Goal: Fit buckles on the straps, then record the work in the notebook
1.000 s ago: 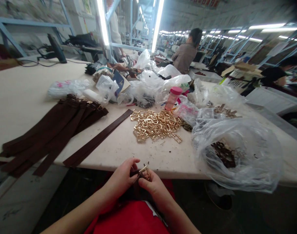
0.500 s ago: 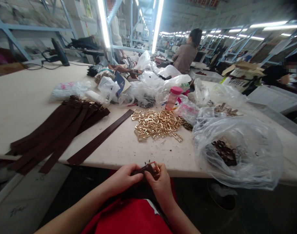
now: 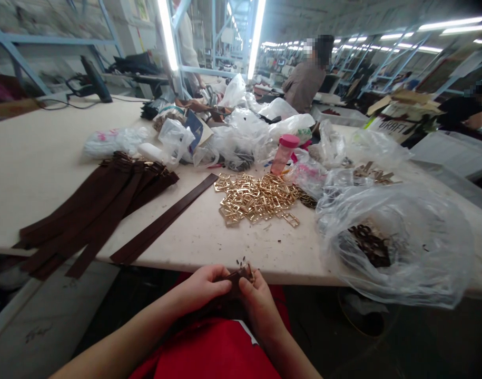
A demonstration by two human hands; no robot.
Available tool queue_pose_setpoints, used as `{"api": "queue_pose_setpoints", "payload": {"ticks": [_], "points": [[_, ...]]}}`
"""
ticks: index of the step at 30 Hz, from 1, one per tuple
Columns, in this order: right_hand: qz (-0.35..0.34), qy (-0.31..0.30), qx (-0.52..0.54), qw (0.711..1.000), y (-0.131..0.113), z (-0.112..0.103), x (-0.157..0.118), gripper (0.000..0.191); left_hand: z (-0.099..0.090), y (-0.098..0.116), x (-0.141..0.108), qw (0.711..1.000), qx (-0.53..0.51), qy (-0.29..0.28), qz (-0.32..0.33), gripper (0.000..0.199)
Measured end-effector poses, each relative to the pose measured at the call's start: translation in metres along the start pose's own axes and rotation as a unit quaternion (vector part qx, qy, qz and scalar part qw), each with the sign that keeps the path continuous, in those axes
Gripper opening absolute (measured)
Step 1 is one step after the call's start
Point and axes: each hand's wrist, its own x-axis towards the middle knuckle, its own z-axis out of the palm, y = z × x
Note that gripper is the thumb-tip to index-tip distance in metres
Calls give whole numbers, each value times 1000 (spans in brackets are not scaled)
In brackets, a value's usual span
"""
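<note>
At the table's front edge, my left hand [image 3: 209, 287] is closed on a dark brown strap [image 3: 234, 278], thumb on top. My right hand [image 3: 258, 297] pinches the same strap's end, where a gold buckle [image 3: 247, 271] shows partly between the fingers. The strap's lower part is hidden in shadow over my lap. Beyond my hands lies a heap of gold buckles [image 3: 256, 199]. Left of the heap, a brown strap [image 3: 165, 218] lies slanted on the table, and farther left is a pile of brown straps [image 3: 94, 208] with buckled ends.
An open plastic bag [image 3: 426, 247] with dark brown pieces covers the table's right side. A pink-lidded jar [image 3: 282, 155] stands behind the buckles, among plastic bags [image 3: 244, 131]. A black stand [image 3: 95, 79] is at the back left. A person [image 3: 306, 81] sits beyond the table.
My right fingers have closed in around the buckle, which now sits against the strap's end and shows less. The view has shifted slightly.
</note>
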Motion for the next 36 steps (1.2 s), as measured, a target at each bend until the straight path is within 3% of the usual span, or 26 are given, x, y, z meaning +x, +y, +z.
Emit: {"api": "queue_pose_setpoints", "payload": {"ticks": [4, 8, 11, 14, 17, 19, 23, 26, 30, 33, 36], "points": [[-65, 60, -67, 994, 2, -9, 2, 38, -2, 0, 0, 999, -27, 2, -19, 23], [-61, 31, -1, 998, 9, -6, 0, 55, -3, 3, -1, 997, -69, -19, -39, 24], [-29, -1, -16, 999, 10, -1, -2, 64, -3, -2, 0, 996, -77, -34, -33, 22], [-61, -3, -140, 988, 3, 0, -2, 43, -1, -10, 2, 997, -59, -33, -22, 23], [-124, 31, -308, 943, -10, -3, 1, 19, -3, -10, 2, 1000, -6, -30, 1, 24], [-150, 56, -359, 919, -17, -5, 3, 16, -6, -2, -1, 997, -21, -67, 12, 30], [-158, 76, -367, 914, -19, -7, 7, 18, -13, 10, -6, 989, -67, -133, 9, 39], [-156, 74, -374, 911, -12, -7, 7, 18, -14, 5, -4, 992, -36, -121, -11, 35], [-177, 69, -416, 889, -6, -7, 6, 13, -11, -8, 4, 996, -24, -83, 29, 39], [-173, 27, -447, 877, -5, -7, 4, 10, -7, -11, 9, 995, -7, -84, 49, 40], [-153, -18, -433, 888, -7, -8, 2, 11, -6, -8, 8, 994, -6, -99, 54, 41]]}}
